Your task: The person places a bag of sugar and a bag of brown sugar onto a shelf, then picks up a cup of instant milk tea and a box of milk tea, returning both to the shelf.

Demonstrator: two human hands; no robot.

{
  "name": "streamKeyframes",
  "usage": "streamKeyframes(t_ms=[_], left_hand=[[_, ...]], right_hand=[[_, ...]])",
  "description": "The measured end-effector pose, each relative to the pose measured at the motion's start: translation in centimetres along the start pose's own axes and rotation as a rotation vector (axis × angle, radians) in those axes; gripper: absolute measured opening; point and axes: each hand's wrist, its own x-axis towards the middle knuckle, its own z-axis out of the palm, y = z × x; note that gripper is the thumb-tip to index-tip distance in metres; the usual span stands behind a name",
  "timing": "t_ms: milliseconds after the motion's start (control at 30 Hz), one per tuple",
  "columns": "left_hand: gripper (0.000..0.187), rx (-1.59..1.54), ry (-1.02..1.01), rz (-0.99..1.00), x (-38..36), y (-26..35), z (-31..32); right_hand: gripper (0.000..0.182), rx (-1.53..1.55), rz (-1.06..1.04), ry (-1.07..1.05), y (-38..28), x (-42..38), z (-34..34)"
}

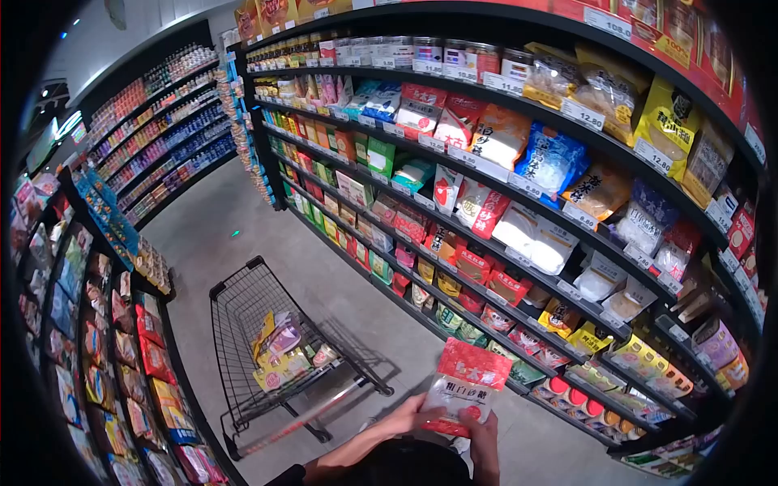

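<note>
Both my hands hold a red-and-white bag of white sugar [458,395] upright in front of my body. My left hand [412,416] grips its lower left side, fingers closed on the edge. On the lower right, my right hand [484,436] pinches the bag with the thumb over its front. Chinese characters show on the pale label, below a red top. To the left of my hands stands a black wire shopping cart [229,285] with a red bar on its handle. Yellow packets [279,374] and a purple-and-white packet [281,338] lie inside it.
A long shelf [486,166] with bagged sugar, jars and price tags runs along my right. Snack bags fill another shelf [134,348] on my left. Grey floor [194,206] leads to a far shelf of bottles [174,121].
</note>
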Motion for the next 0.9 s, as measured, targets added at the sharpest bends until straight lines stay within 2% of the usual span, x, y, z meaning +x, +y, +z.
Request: streamKeyframes(t_ms=[67,100,167,267,367,433,500,567,667,867,900], left_hand=[[0.048,0.000,0.090,-0.039,0.0,-1.0,-0.1],[0.048,-0.026,0.054,-0.022,-2.5,-2.1,-5.4],[0.045,-0.100,0.032,0.072,-4.2,-2.8,-8.5],[0.044,-0.125,0.013,0.068,-5.7,-2.9,-11.0],[0.043,-0.132,-0.027,0.077,-6.6,-2.9,-12.2],[0.045,-0.185,-0.072,0.023,-7.0,-2.8,-12.7],[0.048,-0.077,-0.072,-0.019,-7.3,-2.3,-13.2],[0.050,-0.171,-0.077,0.022,-7.6,-1.4,-13.0],[0.050,-0.073,-0.106,0.033,-6.4,-2.7,-13.9],[0.044,-0.064,-0.176,0.145,-5.9,-2.9,-15.4],[0.043,-0.135,-0.189,0.178,-5.8,-3.6,-15.5]], right_hand=[[0.035,0.006,0.010,0.057,0.6,-0.4,0.1],[0.035,-0.027,-0.010,0.085,2.9,-0.6,5.7],[0.038,0.010,0.002,0.010,3.4,-1.4,9.6],[0.034,-0.037,0.003,0.120,5.0,-1.9,12.7],[0.034,-0.142,-0.037,0.257,6.8,-2.6,13.7],[0.035,-0.086,-0.021,0.287,6.3,-3.6,15.1],[0.035,-0.060,-0.029,0.319,6.0,-4.0,16.2],[0.035,-0.065,-0.053,0.328,6.3,-4.1,16.4],[0.035,-0.077,-0.084,0.344,7.1,-3.8,16.7],[0.035,-0.084,-0.007,0.357,6.5,-3.8,17.8],[0.034,-0.103,-0.002,0.345,6.6,-3.7,17.8]])
